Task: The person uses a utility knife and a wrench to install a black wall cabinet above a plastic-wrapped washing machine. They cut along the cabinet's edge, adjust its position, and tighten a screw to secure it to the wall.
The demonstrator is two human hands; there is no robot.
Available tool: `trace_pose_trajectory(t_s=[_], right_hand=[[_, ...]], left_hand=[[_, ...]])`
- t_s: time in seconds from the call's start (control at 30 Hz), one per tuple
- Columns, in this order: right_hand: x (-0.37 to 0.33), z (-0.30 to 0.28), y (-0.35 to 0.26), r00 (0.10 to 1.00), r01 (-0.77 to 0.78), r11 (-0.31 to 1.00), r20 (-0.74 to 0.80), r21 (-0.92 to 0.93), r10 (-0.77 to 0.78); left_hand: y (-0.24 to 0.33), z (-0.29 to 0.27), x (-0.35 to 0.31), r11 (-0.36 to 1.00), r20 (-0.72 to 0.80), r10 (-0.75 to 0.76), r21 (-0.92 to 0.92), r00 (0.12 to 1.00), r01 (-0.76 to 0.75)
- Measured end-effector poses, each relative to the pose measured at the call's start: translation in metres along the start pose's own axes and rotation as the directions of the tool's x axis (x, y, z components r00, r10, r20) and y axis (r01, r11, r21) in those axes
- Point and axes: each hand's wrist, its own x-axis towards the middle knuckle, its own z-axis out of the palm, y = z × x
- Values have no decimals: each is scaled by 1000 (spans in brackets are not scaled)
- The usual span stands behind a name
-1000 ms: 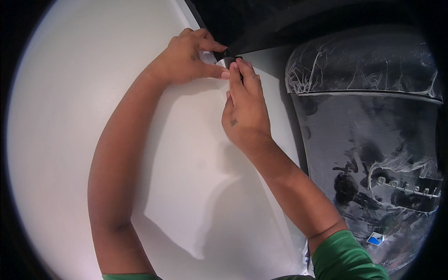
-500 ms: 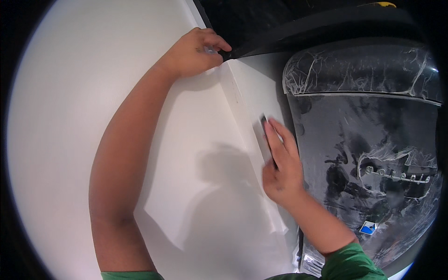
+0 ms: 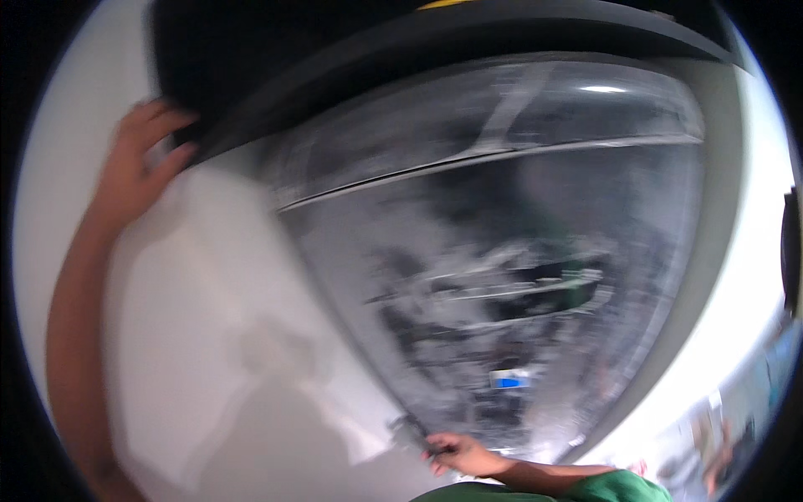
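At the upper left my left hand (image 3: 142, 159) is bent round the lower left corner of a black panel (image 3: 226, 75), thumb below and fingers above. Down at the front, my right hand (image 3: 460, 454) is closed on a thin, dark flat tool (image 3: 411, 435), blurred by motion, so its exact kind cannot be made out. This hand is beside the lower left edge of a large dark panel (image 3: 502, 201) in wrinkled clear film. A blue and white sticker (image 3: 508, 379) is on that panel.
A smooth white surface (image 3: 192, 276) with my shadow on it lies left of the film-covered panel. A pale border (image 3: 719, 167) curves along the panel's right side. Blurred things stand at the lower right, and a yellow object (image 3: 447, 3) shows at the top.
The view has swung to the right. My right hand has come down the panel's left edge toward me with the dark flat tool. My left hand stays at the black panel's corner.
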Motion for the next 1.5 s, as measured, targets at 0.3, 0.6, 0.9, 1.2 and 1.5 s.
trace_pose_trajectory(t_s=[0.3,0.6,0.9,1.2,1.5], right_hand=[[-54,-29,-27,983,152,927,-152,343,-105],[-144,-46,-23,841,414,786,-524,459,-137],[-222,-33,-76,249,749,662,-923,-10,-295],[-276,3,-210,-66,505,491,-598,-710,-799],[-300,1,-253,-41,462,344,-407,-818,-913]], left_hand=[[133,0,97,913,-436,289,-143,852,-382],[273,-43,194,810,-794,173,-222,583,-543],[294,-30,215,792,-641,-66,-500,765,-351],[301,-29,220,868,-759,20,-310,651,-389],[390,-89,276,810,-916,74,-176,394,-560]])
